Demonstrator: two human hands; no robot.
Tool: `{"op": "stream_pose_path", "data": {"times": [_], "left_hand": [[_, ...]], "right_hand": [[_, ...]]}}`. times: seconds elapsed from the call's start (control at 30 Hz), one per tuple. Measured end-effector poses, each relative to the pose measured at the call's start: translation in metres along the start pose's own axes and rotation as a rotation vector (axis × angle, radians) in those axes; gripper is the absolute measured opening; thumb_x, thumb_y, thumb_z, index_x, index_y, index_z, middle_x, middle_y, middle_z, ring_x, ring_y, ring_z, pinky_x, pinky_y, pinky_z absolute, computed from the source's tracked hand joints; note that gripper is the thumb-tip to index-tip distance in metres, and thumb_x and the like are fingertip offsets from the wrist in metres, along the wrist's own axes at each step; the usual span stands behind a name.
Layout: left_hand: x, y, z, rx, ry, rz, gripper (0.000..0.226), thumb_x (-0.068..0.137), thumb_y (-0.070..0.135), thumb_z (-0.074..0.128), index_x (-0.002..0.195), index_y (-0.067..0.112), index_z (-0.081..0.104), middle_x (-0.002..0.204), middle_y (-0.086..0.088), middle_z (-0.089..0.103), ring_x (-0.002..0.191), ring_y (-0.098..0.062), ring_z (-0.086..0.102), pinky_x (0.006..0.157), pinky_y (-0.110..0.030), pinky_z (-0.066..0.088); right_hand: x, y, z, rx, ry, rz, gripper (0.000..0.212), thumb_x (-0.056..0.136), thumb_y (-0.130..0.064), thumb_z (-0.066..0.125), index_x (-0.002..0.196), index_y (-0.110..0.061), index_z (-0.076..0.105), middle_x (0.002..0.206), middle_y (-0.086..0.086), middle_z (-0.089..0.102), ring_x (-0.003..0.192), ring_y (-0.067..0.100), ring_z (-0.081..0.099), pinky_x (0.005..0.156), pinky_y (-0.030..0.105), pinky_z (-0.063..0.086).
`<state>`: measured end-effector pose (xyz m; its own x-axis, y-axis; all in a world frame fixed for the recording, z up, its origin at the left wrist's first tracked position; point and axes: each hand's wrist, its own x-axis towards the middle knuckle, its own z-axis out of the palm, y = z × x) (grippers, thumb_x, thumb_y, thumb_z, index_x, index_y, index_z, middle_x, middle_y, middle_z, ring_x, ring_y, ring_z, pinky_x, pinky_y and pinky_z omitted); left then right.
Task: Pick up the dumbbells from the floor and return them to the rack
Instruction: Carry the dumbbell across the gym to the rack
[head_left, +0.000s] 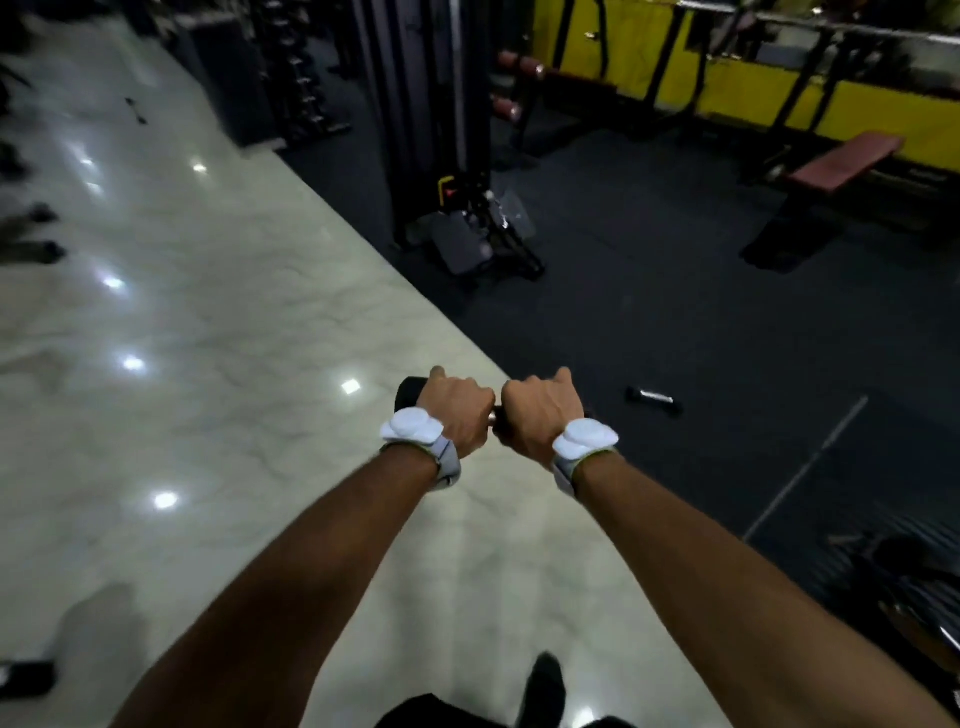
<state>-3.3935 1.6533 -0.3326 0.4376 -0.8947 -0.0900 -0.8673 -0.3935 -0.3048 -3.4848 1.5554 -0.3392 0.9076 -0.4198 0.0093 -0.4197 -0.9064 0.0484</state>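
Head view: the left hand (457, 415) and right hand (540, 415) each have a closed grip on one dumbbell (413, 392), sharing its weight above the pale floor (208, 322). A second dumbbell (653, 399) lies nearby on dark matting (675, 312).

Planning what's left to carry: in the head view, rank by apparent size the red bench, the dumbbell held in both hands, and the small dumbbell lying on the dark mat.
1. red bench, though farthest away.
2. held dumbbell, mostly hidden by the left hand and right hand; nearness may inflate it.
3. small dumbbell on the dark mat.
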Motion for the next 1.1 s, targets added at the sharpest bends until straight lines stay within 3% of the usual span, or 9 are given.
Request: {"op": "stream_pose_path", "data": {"times": [0.07,0.2,0.5,0.73,1.1], "left_hand": [[0.015,-0.019,0.001,-0.019,-0.019,-0.044,0.008,0.091,0.03,0.052,0.09,0.028,0.059,0.099,-0.002,0.069,0.089,-0.026,0.066,0.095,-0.041,0.034],[0.049,-0.071,0.012,-0.04,-0.003,-0.17,0.017,0.09,0.031,0.05,0.075,0.027,0.042,0.093,-0.002,0.067,0.081,-0.026,0.065,0.089,-0.039,0.034],[0.122,-0.195,0.076,-0.098,-0.058,-0.329,0.014,0.091,0.029,0.049,0.078,0.028,0.045,0.094,-0.002,0.068,0.082,-0.027,0.065,0.093,-0.04,0.035],[0.183,-0.308,0.112,-0.157,-0.107,-0.36,0.009,0.093,0.027,0.049,0.086,0.026,0.055,0.099,-0.003,0.068,0.087,-0.027,0.066,0.098,-0.042,0.035],[0.293,-0.464,0.152,-0.112,-0.153,-0.359,0.012,0.093,0.029,0.049,0.082,0.027,0.047,0.096,-0.002,0.068,0.085,-0.026,0.065,0.094,-0.04,0.036]], "right_hand": [[0.028,0.001,-0.004,0.003,-0.005,-0.058,0.022,0.087,-0.037,0.057,0.076,-0.023,0.045,0.087,0.007,0.07,0.076,0.032,0.065,0.096,0.049,0.033],[0.105,-0.012,-0.008,0.016,0.027,-0.176,0.024,0.089,-0.037,0.056,0.077,-0.023,0.042,0.087,0.009,0.069,0.07,0.032,0.058,0.103,0.052,0.032],[0.27,-0.076,0.021,-0.026,0.004,-0.338,0.02,0.088,-0.039,0.056,0.08,-0.024,0.046,0.087,0.005,0.069,0.074,0.031,0.063,0.097,0.049,0.031],[0.398,-0.133,0.022,-0.029,-0.055,-0.371,0.017,0.09,-0.038,0.056,0.085,-0.025,0.048,0.094,0.005,0.07,0.084,0.031,0.065,0.103,0.051,0.028],[0.589,-0.186,0.029,-0.019,-0.08,-0.421,0.019,0.09,-0.04,0.054,0.083,-0.025,0.045,0.091,0.004,0.069,0.079,0.029,0.064,0.1,0.05,0.029]]}}
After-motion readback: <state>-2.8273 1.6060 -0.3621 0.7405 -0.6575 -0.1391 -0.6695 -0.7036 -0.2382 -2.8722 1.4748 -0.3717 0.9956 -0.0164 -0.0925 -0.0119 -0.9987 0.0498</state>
